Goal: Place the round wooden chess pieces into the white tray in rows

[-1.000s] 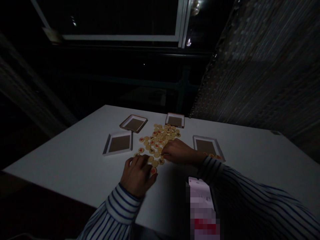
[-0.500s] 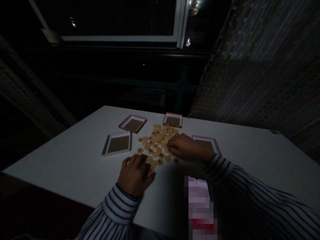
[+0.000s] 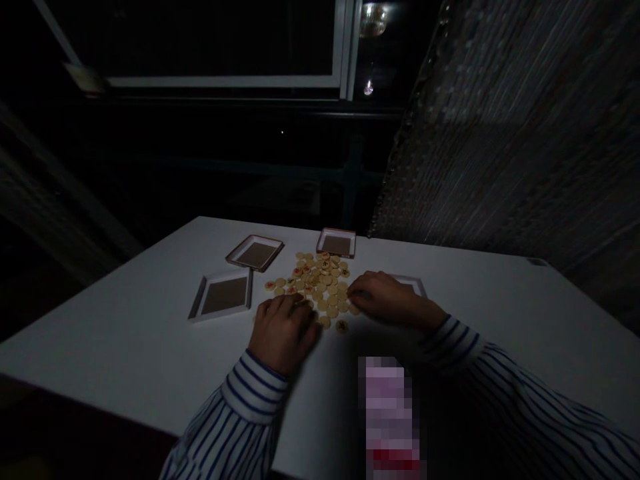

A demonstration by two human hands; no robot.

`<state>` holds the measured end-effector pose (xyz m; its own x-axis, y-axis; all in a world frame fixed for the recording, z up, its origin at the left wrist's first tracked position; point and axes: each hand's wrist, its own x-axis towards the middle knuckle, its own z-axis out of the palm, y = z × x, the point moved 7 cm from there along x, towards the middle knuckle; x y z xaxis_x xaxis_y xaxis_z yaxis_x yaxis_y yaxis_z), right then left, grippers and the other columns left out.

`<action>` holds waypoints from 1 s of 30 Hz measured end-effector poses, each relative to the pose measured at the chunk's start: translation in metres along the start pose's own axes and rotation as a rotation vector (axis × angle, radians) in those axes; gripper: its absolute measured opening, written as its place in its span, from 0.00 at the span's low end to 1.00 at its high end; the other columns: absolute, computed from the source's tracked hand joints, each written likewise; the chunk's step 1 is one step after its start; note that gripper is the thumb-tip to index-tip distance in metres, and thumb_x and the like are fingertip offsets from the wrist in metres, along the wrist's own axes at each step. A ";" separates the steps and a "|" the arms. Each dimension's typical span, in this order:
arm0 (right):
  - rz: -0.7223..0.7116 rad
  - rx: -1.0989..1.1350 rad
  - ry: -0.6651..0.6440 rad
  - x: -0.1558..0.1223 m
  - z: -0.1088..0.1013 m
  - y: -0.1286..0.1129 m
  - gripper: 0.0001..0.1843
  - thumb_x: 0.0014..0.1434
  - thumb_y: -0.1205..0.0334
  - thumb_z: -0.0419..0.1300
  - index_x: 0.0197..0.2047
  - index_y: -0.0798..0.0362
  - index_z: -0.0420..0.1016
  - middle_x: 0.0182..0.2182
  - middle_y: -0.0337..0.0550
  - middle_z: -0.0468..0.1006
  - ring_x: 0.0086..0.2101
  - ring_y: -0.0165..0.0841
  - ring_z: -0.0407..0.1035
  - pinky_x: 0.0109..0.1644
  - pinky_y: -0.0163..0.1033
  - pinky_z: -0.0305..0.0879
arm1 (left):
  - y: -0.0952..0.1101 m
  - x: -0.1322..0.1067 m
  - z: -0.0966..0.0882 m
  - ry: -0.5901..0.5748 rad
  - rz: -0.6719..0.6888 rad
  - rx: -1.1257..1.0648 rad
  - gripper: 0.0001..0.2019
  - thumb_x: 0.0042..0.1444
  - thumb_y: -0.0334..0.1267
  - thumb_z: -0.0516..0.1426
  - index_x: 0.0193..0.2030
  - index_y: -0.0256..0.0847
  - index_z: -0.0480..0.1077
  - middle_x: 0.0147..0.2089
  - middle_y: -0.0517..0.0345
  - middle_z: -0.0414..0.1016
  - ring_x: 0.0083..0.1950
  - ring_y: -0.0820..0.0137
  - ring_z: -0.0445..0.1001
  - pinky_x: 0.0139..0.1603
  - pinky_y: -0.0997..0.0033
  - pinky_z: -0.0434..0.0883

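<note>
A heap of round wooden Chinese chess pieces, some with red or black characters, lies on the white table. My left hand rests palm down over the pile's near-left part, fingers apart and bent, covering several pieces. At the right edge of the heap is my right hand, its fingers curled together with the tips down among the pieces. Whatever lies under those fingertips is hidden. One piece with a black character sits between the hands, a little nearer to me.
Shallow open box halves stand around the heap: a white one at left, a brown-edged one behind it, another at the back, and one partly behind my right hand. A blurred-out pinkish rectangle lies near me. A bead curtain hangs at right.
My left hand has slid forward and right over the near pieces, covering more of them. My right hand has shifted right toward the heap's edge. The whole view has turned slightly.
</note>
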<state>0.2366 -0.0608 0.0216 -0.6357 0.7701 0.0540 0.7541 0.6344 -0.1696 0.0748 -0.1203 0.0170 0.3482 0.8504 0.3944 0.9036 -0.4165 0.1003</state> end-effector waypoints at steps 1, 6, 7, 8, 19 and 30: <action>0.002 -0.011 -0.001 -0.003 0.002 0.002 0.14 0.59 0.61 0.50 0.42 0.52 0.75 0.40 0.45 0.77 0.42 0.36 0.68 0.47 0.38 0.57 | 0.004 0.005 0.000 -0.006 -0.004 -0.006 0.13 0.55 0.42 0.53 0.45 0.43 0.72 0.50 0.51 0.72 0.51 0.57 0.68 0.49 0.52 0.63; 0.043 -0.086 -0.047 -0.013 0.012 0.013 0.13 0.56 0.60 0.54 0.43 0.51 0.74 0.40 0.46 0.77 0.41 0.37 0.68 0.44 0.40 0.56 | 0.020 0.032 0.005 -0.043 -0.018 -0.028 0.12 0.56 0.39 0.52 0.44 0.43 0.72 0.50 0.52 0.72 0.52 0.57 0.67 0.50 0.53 0.62; 0.046 -0.096 -0.057 -0.014 0.013 0.014 0.13 0.56 0.59 0.55 0.43 0.51 0.74 0.40 0.46 0.76 0.41 0.38 0.67 0.44 0.40 0.56 | 0.022 0.038 0.007 -0.044 -0.027 -0.030 0.12 0.56 0.39 0.51 0.44 0.42 0.72 0.49 0.52 0.72 0.51 0.57 0.67 0.50 0.53 0.62; 0.045 -0.105 -0.065 -0.014 0.015 0.014 0.13 0.55 0.59 0.56 0.43 0.51 0.74 0.40 0.46 0.76 0.41 0.38 0.67 0.43 0.41 0.56 | 0.025 0.043 0.008 -0.048 -0.033 -0.028 0.12 0.57 0.38 0.51 0.44 0.42 0.72 0.49 0.52 0.73 0.51 0.57 0.67 0.50 0.53 0.62; -0.047 -0.222 -0.077 -0.011 0.030 0.014 0.13 0.60 0.54 0.53 0.43 0.51 0.72 0.38 0.47 0.77 0.40 0.38 0.68 0.40 0.40 0.55 | 0.032 0.056 0.043 -0.080 -0.018 -0.184 0.12 0.56 0.33 0.50 0.45 0.40 0.70 0.44 0.53 0.74 0.48 0.62 0.69 0.49 0.59 0.63; -0.077 -0.257 -0.020 -0.011 0.037 0.012 0.09 0.60 0.58 0.53 0.39 0.52 0.71 0.34 0.45 0.76 0.36 0.34 0.67 0.37 0.39 0.51 | 0.035 0.053 0.052 -0.036 0.016 -0.215 0.12 0.57 0.36 0.51 0.46 0.41 0.69 0.44 0.53 0.75 0.47 0.62 0.70 0.49 0.58 0.64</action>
<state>0.2461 -0.0641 -0.0173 -0.6944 0.7187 0.0371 0.7186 0.6896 0.0899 0.1376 -0.0735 -0.0060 0.3741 0.8525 0.3652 0.8253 -0.4856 0.2883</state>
